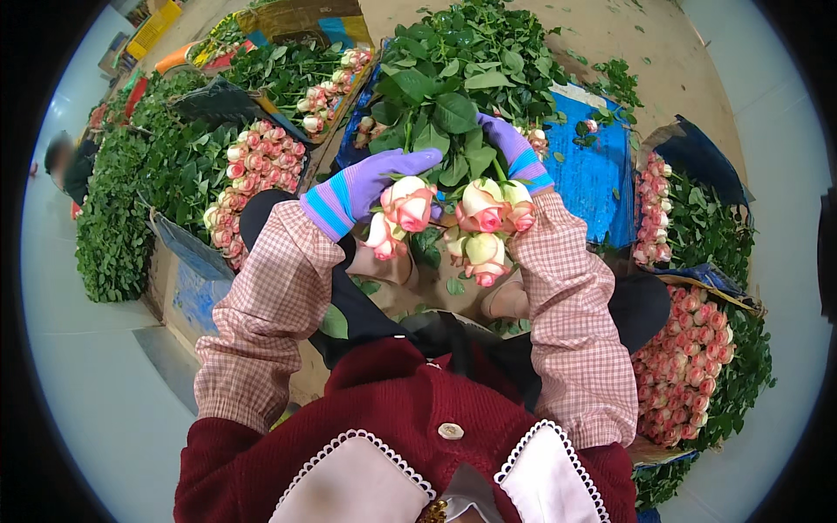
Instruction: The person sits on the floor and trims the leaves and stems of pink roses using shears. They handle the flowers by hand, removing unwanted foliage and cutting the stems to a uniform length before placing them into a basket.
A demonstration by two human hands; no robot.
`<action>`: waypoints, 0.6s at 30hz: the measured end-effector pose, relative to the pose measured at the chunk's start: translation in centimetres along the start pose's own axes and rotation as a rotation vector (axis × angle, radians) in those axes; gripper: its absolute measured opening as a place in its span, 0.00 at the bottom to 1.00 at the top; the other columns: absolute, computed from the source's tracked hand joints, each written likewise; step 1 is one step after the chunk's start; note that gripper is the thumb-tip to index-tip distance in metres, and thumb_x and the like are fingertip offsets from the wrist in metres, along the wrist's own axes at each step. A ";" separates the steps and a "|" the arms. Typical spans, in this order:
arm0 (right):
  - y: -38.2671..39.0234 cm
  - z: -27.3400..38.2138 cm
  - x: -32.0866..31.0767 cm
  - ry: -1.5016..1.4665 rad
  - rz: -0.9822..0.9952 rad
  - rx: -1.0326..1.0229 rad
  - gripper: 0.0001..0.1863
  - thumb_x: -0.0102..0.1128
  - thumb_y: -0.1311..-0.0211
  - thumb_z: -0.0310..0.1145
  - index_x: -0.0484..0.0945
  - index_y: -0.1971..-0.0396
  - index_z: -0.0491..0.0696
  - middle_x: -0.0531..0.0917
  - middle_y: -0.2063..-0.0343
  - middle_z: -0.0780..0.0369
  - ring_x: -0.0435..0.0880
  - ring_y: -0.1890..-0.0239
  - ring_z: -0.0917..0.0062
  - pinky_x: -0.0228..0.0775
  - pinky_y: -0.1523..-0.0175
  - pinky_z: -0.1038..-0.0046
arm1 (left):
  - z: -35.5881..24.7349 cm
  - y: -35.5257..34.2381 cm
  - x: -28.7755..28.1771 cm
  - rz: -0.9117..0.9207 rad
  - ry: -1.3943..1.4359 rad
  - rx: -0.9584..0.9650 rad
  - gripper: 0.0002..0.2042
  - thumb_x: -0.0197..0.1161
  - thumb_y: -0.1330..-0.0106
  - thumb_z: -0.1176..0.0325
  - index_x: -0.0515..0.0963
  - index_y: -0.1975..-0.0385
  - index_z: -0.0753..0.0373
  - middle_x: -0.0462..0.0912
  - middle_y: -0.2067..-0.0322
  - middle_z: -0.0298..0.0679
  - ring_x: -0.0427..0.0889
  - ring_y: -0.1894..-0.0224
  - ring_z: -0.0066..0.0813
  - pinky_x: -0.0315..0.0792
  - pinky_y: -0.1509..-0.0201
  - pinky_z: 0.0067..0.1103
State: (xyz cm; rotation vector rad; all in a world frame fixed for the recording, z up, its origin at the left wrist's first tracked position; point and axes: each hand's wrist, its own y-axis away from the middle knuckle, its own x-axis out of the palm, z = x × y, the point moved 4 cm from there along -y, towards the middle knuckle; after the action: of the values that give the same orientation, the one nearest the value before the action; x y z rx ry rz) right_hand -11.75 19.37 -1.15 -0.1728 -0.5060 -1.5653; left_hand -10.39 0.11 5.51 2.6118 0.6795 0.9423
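Both my hands wear purple gloves with blue stripes and are closed on leafy rose stems in front of me. My left hand point(375, 183) grips just behind pink-edged cream blooms point(407, 205) at the left of the bunch. My right hand point(514, 152) holds stems behind the right-hand blooms point(482, 209), with its fingers partly hidden by leaves point(453, 118). The flower heads hang toward me over my lap. Beyond my hands a large heap of green foliage point(462, 39) lies beside a blue sheet point(588, 174).
Bundles of pink-white roses in open cardboard wraps lie at my left point(257, 161), far back left point(318, 105), right point(654, 205) and lower right point(684, 357). Loose leaves are scattered on the brown cardboard point(663, 44) at the back. Another person point(74, 166) is at the far left edge.
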 end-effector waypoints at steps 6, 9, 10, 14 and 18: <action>1.5 1.1 2.2 -0.105 0.146 0.005 0.14 0.54 0.44 0.37 0.78 0.65 0.42 0.81 0.69 0.63 0.78 0.70 0.82 0.71 0.62 0.79 | 1.6 -2.4 -0.7 -0.045 -0.095 0.048 0.15 0.53 0.36 0.65 0.69 0.51 0.62 0.75 0.59 0.31 0.75 0.62 0.16 0.72 0.57 0.19; 0.3 1.0 0.9 -0.011 0.129 -0.073 0.13 0.53 0.44 0.36 0.78 0.67 0.42 0.81 0.70 0.61 0.79 0.73 0.78 0.74 0.65 0.77 | 2.1 -1.6 -2.1 0.054 0.144 0.010 0.19 0.50 0.35 0.66 0.62 0.44 0.61 0.74 0.61 0.35 0.76 0.65 0.23 0.74 0.57 0.28; 0.4 0.4 0.1 -0.098 0.129 0.004 0.13 0.52 0.43 0.35 0.77 0.65 0.42 0.81 0.70 0.60 0.80 0.73 0.76 0.75 0.66 0.76 | 2.2 -1.7 -2.5 -0.014 0.222 0.059 0.21 0.49 0.36 0.68 0.60 0.43 0.60 0.73 0.61 0.39 0.77 0.65 0.27 0.75 0.57 0.31; 1.9 0.7 1.7 -0.256 0.064 0.140 0.14 0.51 0.43 0.34 0.75 0.62 0.41 0.81 0.70 0.57 0.81 0.73 0.73 0.77 0.67 0.73 | 2.0 -1.2 -2.5 -0.196 0.260 0.115 0.18 0.52 0.37 0.57 0.70 0.56 0.66 0.78 0.66 0.46 0.79 0.65 0.38 0.75 0.59 0.31; 1.9 0.5 1.7 -0.208 0.017 0.116 0.14 0.53 0.44 0.35 0.75 0.63 0.41 0.81 0.71 0.59 0.81 0.74 0.74 0.75 0.68 0.75 | 2.6 -4.0 -7.9 -0.308 -0.089 0.178 0.17 0.50 0.37 0.60 0.70 0.55 0.66 0.78 0.65 0.45 0.78 0.64 0.36 0.73 0.58 0.28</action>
State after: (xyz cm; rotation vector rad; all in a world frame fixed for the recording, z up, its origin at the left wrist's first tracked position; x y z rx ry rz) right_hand -10.07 18.10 0.39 -0.2523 -0.7549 -1.5049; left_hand -15.36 -0.83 -2.22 2.5740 1.1476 0.6969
